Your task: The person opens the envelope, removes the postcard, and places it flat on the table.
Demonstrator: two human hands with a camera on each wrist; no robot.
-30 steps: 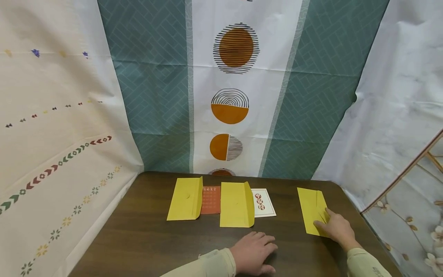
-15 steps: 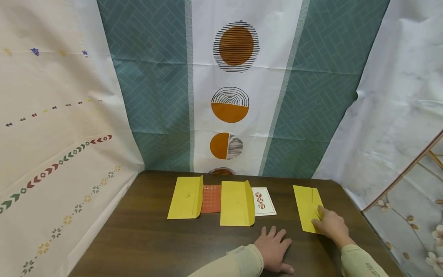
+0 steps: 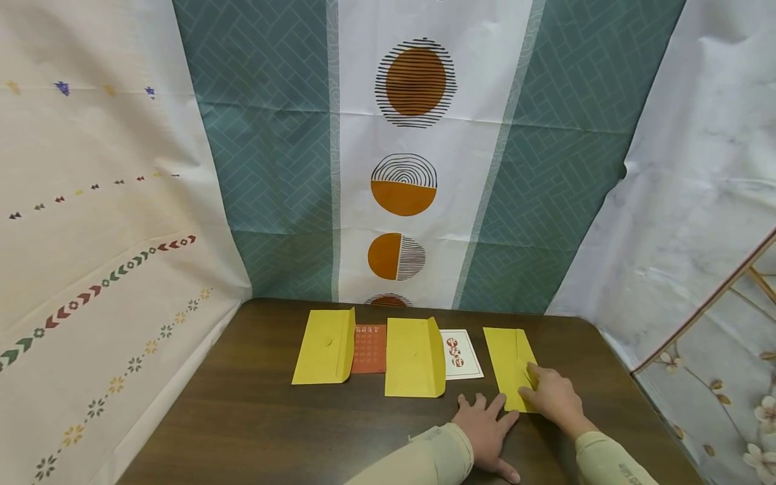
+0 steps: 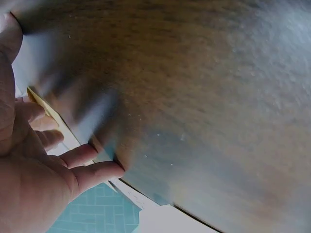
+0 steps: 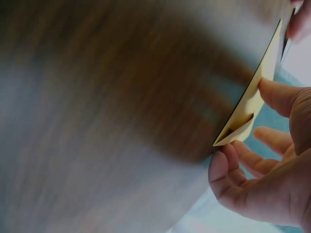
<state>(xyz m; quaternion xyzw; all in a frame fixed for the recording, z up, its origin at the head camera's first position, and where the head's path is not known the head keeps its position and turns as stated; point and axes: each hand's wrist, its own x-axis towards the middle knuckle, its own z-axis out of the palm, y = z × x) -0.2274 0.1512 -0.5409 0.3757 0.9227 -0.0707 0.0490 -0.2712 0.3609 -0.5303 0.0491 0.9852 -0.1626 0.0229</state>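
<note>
At the right of the head view, my right hand (image 3: pixel 556 399) pinches the lower part of a yellow envelope (image 3: pixel 506 351) between thumb and fingers. Its paper buckles into a raised fold there, which shows clearly on the envelope (image 5: pixel 253 99) in the right wrist view. My left hand (image 3: pixel 486 432) is spread palm down on the table, a fingertip right at the envelope's lower left edge. In the left wrist view the fingers (image 4: pixel 99 174) of that hand are straight and apart, with their tips on the wood.
Two more yellow envelopes, a left one (image 3: pixel 321 347) and a middle one (image 3: pixel 412 357), lie toward the back of the dark wooden table (image 3: pixel 273 431). Between them shows a red card (image 3: pixel 369 349); a white card (image 3: pixel 463 356) with red print lies right of the middle envelope. Patterned cloths hang around the table.
My right hand has slid the envelope leftward, close to the white card. My left hand has moved right, its fingers now spread beside that envelope.
</note>
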